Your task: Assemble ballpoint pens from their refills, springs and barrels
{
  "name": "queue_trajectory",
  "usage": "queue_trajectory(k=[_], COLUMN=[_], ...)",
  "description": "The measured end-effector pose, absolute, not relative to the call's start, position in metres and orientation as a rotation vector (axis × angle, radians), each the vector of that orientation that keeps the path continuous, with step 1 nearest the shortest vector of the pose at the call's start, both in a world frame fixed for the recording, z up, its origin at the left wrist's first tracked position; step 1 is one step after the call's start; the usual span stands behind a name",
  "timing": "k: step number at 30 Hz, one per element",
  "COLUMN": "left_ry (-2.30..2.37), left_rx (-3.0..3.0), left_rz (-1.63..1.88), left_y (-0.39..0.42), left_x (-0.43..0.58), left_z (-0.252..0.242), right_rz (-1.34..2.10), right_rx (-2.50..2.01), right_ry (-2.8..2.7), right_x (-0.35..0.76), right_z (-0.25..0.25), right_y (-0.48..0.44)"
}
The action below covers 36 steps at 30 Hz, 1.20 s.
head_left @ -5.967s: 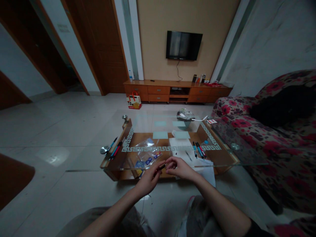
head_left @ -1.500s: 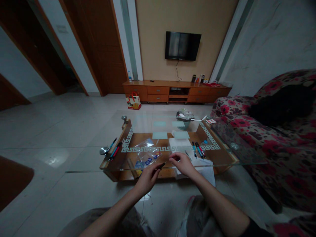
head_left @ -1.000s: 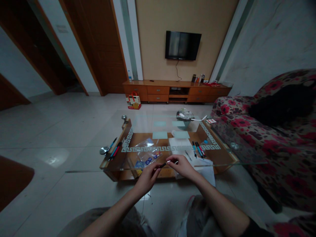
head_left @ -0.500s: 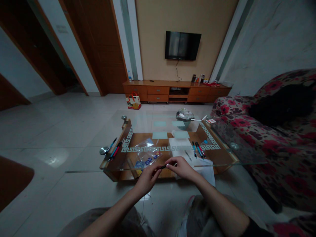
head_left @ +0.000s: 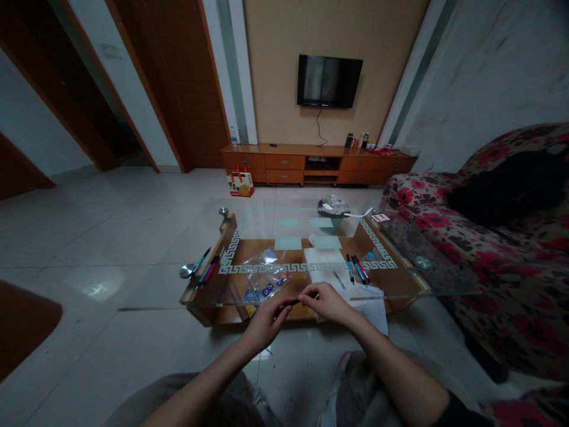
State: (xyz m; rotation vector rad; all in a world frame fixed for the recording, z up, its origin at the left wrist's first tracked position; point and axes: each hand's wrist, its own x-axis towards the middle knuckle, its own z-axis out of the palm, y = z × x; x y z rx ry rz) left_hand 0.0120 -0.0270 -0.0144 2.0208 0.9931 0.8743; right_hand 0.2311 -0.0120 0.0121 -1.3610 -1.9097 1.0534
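In front of the coffee table's near edge, both hands meet over a short black pen point(head_left: 294, 302), mostly hidden by the fingers. My left hand point(head_left: 265, 317) pinches one end of it. Its other end is between the thumb and fingertips of my right hand point(head_left: 323, 300). Beyond the right hand, a slim pen or refill point(head_left: 339, 279) lies by itself. Several blue, red and dark pens point(head_left: 358, 270) lie to its right, and another group of pens point(head_left: 207, 273) is at the table's left side. A clear plastic bag point(head_left: 267, 270) lies beyond my left hand.
The glass-topped coffee table point(head_left: 262, 213) has wooden sides and a lower shelf. White paper point(head_left: 371, 314) hangs past its near edge. A bin point(head_left: 334, 207) with a bag in it stands at the far side. A flowered sofa point(head_left: 427, 228) is on the right.
Both hands keep their pinch on the black pen in nearly the same place. The right fingertips shift very slightly; the other things stay put.
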Motion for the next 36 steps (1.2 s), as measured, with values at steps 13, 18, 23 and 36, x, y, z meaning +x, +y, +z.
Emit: queue_trajectory(k=[13,18,23,36], left_ry=[0.956,0.988,1.062,1.05], left_rx=[2.056,2.024,1.975,1.965], left_rz=[0.827,0.872,0.893,0.899], left_y=[-0.0304,-0.0286,-0.0262,-0.0271], left_x=[0.0118,0.013,0.013,0.0137], left_z=[-0.0131,-0.0133,-0.0149,-0.0178], right_rz=[1.077,0.999,0.907,0.863], right_rx=[-1.455,-1.405,-1.364,-1.38], right_ry=[-2.062,-1.991,-1.925,-1.998], right_x=[0.2335,0.2344,0.2347,0.2337], right_z=[0.006,0.0082,0.0105,0.0087], right_y=[-0.0133,-0.0118,-0.0097,-0.0116])
